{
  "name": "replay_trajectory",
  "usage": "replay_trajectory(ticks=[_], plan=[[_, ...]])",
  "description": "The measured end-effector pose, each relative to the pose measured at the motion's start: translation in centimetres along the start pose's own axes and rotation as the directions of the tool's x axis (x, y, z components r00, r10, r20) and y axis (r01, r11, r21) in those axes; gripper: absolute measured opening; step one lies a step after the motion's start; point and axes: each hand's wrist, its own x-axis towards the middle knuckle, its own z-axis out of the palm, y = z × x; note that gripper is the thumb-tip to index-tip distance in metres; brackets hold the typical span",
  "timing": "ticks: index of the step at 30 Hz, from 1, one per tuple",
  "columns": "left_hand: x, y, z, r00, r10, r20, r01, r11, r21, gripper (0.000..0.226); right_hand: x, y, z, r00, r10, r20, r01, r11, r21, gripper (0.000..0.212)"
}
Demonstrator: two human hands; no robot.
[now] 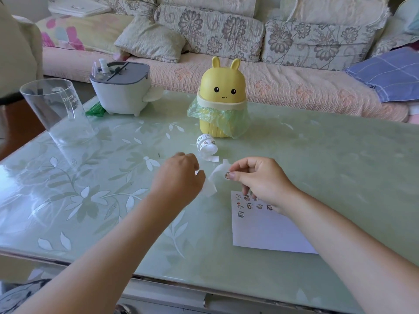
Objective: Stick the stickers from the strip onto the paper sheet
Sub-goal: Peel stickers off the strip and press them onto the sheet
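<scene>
A white sticker strip point(206, 145) lies coiled on the green table, and its loose end point(212, 180) runs between my hands. My left hand point(179, 177) grips that loose backing paper from the left. My right hand point(260, 177) pinches a small cartoon sticker point(227, 175) between thumb and forefinger, lifted off the strip. The white paper sheet point(267, 230) lies flat below my right hand. Several small stickers point(249, 205) sit in rows at its top left. My right wrist hides the sheet's upper right part.
A yellow rabbit-shaped bin point(221, 98) with a green liner stands just behind the strip. A clear plastic cup point(56, 109) and a grey-white box point(121, 87) stand at the back left. A sofa runs behind the table. The table's front edge point(158, 282) is near me.
</scene>
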Motion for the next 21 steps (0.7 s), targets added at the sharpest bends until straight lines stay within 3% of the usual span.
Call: replay_trajectory(ticks=[3,5,8,12,21], plan=[[-0.6,0.6,0.5,0.98,0.186,-0.073,-0.187,0.982,-0.01,0.023,-0.5,0.7,-0.7,0.996,0.082,0.031,-0.082,0.997,0.008,0.02],[-1.2,1.3,0.7,0.919,0.384,-0.092,-0.388,0.921,-0.033,0.022,-0.9,1.2,-1.1,0.989,0.135,0.056,-0.134,0.991,-0.012,0.031],[-2.2,2.1,1.6,0.819,0.573,-0.033,-0.574,0.815,-0.086,0.024,-1.8,2.0,-1.7,0.98,0.193,0.04,-0.19,0.979,-0.081,0.018],[-3.1,2.1,2.9,0.786,0.606,0.122,-0.594,0.795,-0.123,0.021,-2.9,2.8,-2.4,0.96,0.277,0.047,-0.269,0.953,-0.138,0.009],[-4.3,2.6,4.2,0.769,0.571,0.289,-0.575,0.814,-0.079,0.043,-3.7,3.8,-2.6,0.951,0.309,0.021,-0.3,0.936,-0.185,0.007]])
